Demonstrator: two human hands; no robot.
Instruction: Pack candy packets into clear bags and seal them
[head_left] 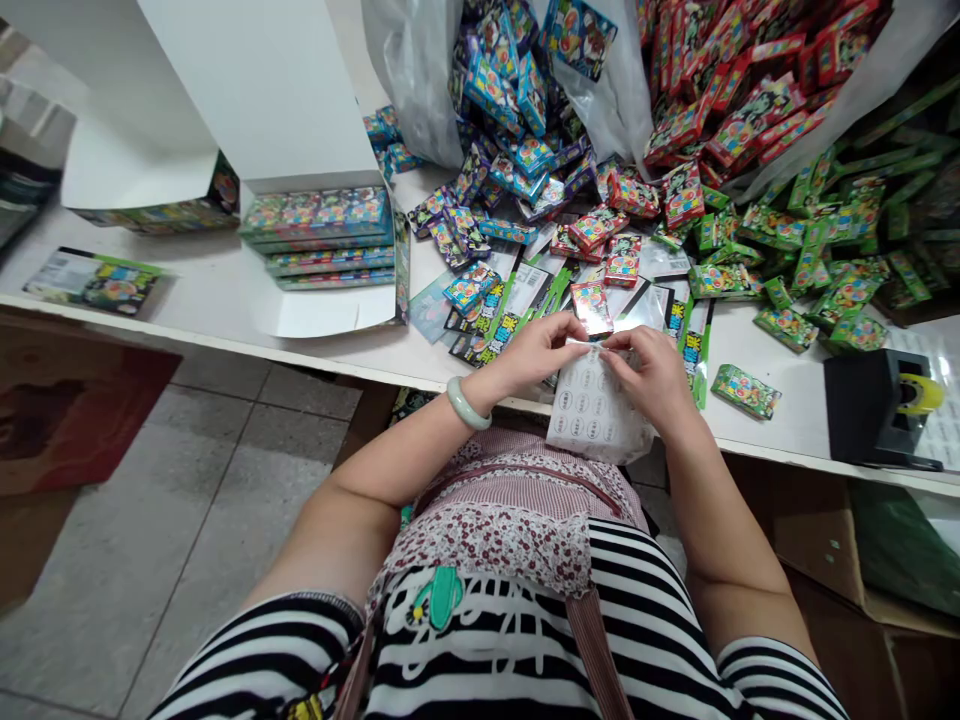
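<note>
A white sheet of round stickers point(589, 408), printed with rows of small circles, hangs over the table's front edge. My left hand point(541, 350) pinches its upper edge between thumb and fingers. My right hand point(651, 372) grips the same edge a little to the right, so the fingertips of both hands nearly meet. Just beyond the fingers lies a small red box point(592, 305). Under and around the hands are flat printed packets point(506, 312) with black and green edges. Whether a single sticker is between the fingertips is too small to tell.
Blue and purple boxes point(517, 165), red boxes point(720, 90) and green boxes point(817, 240) spill from plastic bags at the back. An open carton point(337, 318) holds stacked boxes at left. A black tape dispenser point(862, 405) stands at right, near a lone green box point(746, 390).
</note>
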